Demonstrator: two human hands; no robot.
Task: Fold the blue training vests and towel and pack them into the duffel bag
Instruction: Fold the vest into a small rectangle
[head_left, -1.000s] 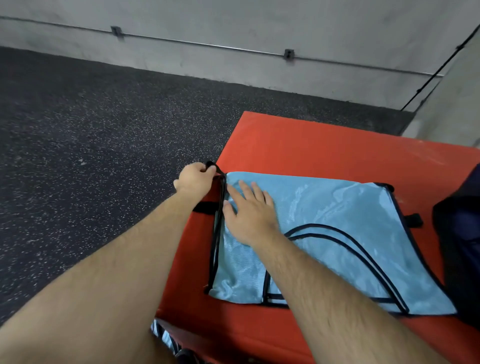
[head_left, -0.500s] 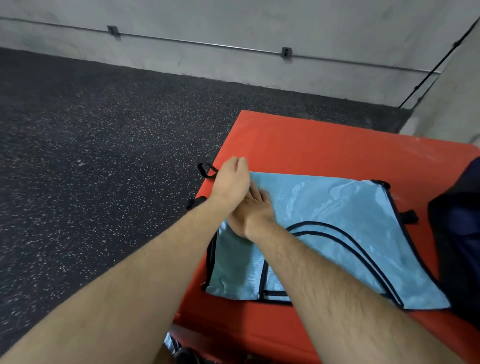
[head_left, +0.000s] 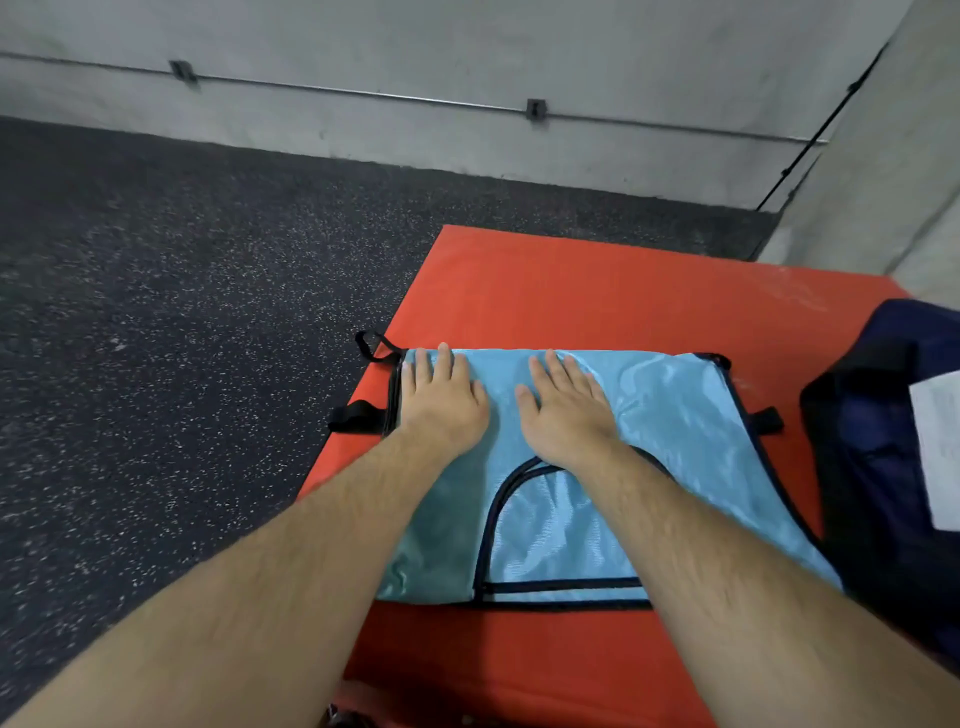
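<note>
A light blue training vest (head_left: 670, 410) with black trim lies flat on the red mat (head_left: 571, 291). My left hand (head_left: 441, 400) presses flat on the vest's far left corner, fingers straight. My right hand (head_left: 563, 410) lies flat on the vest just to the right of it, fingers straight too. A dark navy duffel bag (head_left: 883, 441) stands at the right edge of the mat, touching the vest's right side. No towel is in view.
Black strap loops (head_left: 371, 345) stick out from the vest's left edge over the mat's side. Speckled dark rubber floor (head_left: 182, 312) spreads to the left. A grey concrete wall (head_left: 467, 62) with a conduit runs behind. A white tag (head_left: 937, 447) hangs on the bag.
My left hand let go of the black strap at the vest's left edge and came down flat on the vest. My right hand slid to the right across the fabric.
</note>
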